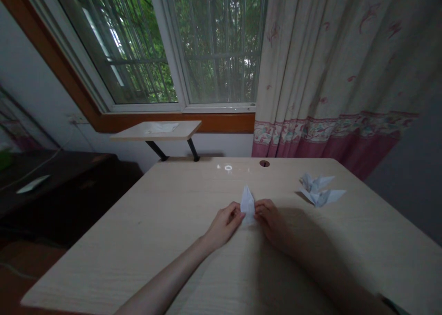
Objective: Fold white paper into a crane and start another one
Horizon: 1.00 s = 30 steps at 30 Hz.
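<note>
A small white folded paper piece stands pointed-end up on the light wooden table, near its middle. My left hand pinches the paper's lower left edge. My right hand pinches its lower right edge, fingers curled. Both forearms reach in from the bottom of the view.
Two finished white paper cranes lie on the table to the right of my hands. A cable hole sits near the table's far edge. Behind are a small wall shelf, a barred window and a floral curtain. A dark cabinet stands left.
</note>
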Each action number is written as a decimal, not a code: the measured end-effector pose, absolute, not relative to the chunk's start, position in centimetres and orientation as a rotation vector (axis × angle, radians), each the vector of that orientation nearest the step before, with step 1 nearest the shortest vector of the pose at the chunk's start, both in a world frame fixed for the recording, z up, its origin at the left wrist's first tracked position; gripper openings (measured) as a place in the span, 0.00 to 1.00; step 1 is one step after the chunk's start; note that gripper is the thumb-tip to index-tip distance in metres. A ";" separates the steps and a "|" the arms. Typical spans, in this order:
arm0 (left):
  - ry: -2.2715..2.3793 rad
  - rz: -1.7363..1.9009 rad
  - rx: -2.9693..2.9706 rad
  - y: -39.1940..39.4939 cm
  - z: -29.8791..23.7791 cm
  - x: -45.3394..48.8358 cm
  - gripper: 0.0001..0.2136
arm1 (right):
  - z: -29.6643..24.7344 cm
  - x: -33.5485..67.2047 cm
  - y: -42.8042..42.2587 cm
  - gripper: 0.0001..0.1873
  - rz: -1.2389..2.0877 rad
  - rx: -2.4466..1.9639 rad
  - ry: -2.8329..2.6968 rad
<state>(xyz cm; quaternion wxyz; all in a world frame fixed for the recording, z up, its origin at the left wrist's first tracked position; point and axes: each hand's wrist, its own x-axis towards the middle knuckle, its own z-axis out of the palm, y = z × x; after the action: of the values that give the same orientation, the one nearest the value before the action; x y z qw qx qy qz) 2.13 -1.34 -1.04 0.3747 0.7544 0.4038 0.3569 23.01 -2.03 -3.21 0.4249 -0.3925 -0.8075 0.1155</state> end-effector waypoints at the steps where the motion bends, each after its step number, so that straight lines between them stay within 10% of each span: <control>1: 1.031 0.917 1.911 -1.3 -1.0 2.1 0.14 | -3.3 23.1 -2.0 0.10 0.246 -0.987 -2.029; 30: 0.957 0.894 1.837 -1.0 -2.0 1.7 0.10 | -2.3 22.9 -3.6 0.23 0.328 -0.953 -2.188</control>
<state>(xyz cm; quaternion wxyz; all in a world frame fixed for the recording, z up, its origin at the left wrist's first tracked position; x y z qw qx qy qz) 1.66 -1.01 -2.03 0.4285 0.7358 0.3832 0.3580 22.86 -3.63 -2.31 0.3581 -0.3695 -0.8480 0.1273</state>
